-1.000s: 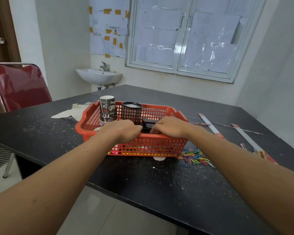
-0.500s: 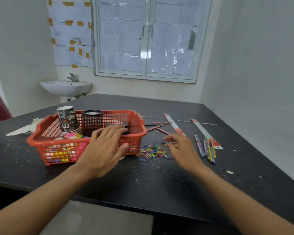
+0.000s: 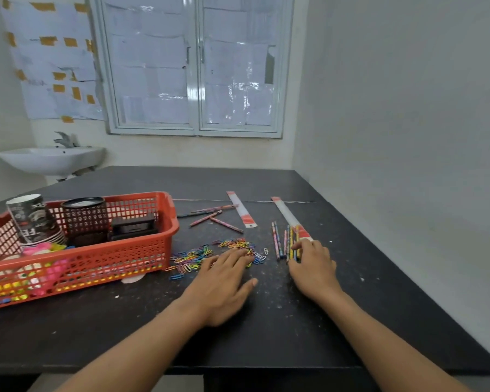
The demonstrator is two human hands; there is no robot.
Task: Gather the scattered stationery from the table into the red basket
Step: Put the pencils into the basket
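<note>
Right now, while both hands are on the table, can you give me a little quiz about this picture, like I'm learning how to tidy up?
1. True or false: the paper clips are already inside the red basket.
2. Which thing does the right hand touch? A the row of pencils; B the paper cups; C the sink.
3. How many long white strips with red ends lie on the table?

Key: 1 false, they lie on the table beside the basket. 2 A. 3 two.
</note>
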